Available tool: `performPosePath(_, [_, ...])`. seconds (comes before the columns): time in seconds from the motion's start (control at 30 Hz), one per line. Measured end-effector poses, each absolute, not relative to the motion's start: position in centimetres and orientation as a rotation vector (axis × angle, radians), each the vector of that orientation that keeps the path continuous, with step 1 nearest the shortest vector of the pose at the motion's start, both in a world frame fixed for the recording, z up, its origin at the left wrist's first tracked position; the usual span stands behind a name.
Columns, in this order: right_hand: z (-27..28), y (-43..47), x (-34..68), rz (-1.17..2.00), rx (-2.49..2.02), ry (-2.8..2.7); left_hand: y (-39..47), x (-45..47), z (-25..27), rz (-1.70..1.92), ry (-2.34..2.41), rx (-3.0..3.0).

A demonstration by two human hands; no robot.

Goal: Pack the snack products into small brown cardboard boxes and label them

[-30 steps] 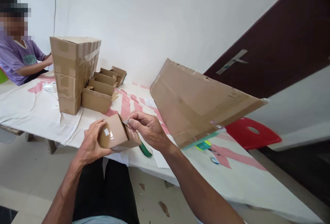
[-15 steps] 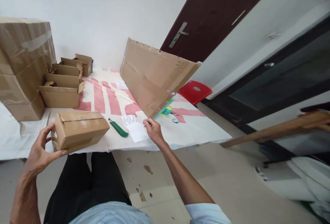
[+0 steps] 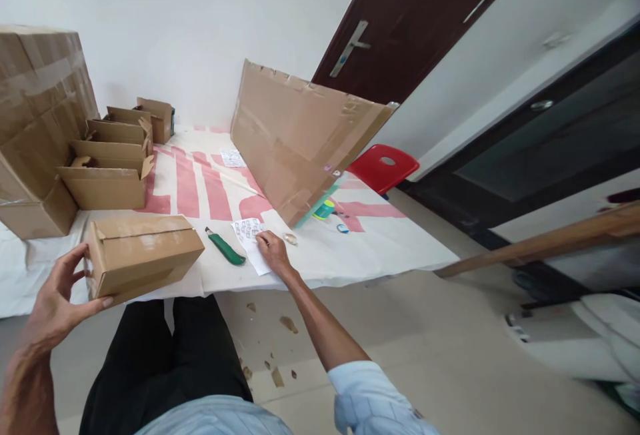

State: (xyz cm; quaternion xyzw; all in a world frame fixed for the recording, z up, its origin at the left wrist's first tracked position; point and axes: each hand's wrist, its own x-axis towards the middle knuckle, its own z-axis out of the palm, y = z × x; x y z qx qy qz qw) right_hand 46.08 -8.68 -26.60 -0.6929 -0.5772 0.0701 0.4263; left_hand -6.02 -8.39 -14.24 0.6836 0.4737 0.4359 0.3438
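Remotely, I clamp the left hand (image 3: 56,305) on the box (image 3: 145,258), right of its fingers at the white-clothed table (image 3: 370,248); my right hand (image 3: 274,253), fingers bunched together, meets paper (image 3: 249,238), chair (image 3: 367,165) and door (image 3: 410,21) beyond.

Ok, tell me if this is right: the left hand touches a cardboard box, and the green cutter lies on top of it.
Not quite: the green cutter lies on the tablecloth beside the cardboard box, as the head view shows. The left hand does touch the box.
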Motion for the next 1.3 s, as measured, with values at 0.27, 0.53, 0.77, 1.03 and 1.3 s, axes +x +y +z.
performPosePath(0.27, [-28.0,-12.2,47.9,0.103,-1.822,-1.294,-8.2,-6.2,-14.4,1.129,1.198,1.728])
performPosePath(0.53, [-27.9,-13.0,45.6,0.079,-1.790,-1.393,-8.1,-6.4,-14.5,1.128,1.221,1.732])
performPosePath(0.77, [-27.3,-13.1,45.6,0.034,-1.758,-1.484,-8.0,-6.0,-14.1,1.145,1.214,1.693])
performPosePath(1.03, [-27.1,-9.7,45.7,0.002,-1.662,-1.653,-7.1,-7.0,-15.7,1.175,1.146,1.677])
performPosePath(1.3, [-28.5,-8.7,45.7,-0.025,-1.662,-1.813,-7.5,-6.9,-15.7,1.182,1.117,1.660])
